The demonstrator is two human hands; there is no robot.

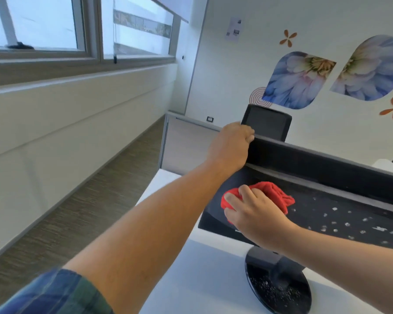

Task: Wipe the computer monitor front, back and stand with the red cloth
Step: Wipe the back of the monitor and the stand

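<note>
Hands [232,143] [256,214] on monitor [349,207], red cloth [275,193]

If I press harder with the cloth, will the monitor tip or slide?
Likely top-heavy: the monitor is a wide panel on a small round base, so it may rock back. The left hand gripping its top corner should steady it. The glossy base might skate on the smooth desk.

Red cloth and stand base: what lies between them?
Head view: the right hand gripping the red cloth, its wrist, and the lower edge of the monitor fill that stretch above the stand base.
</note>
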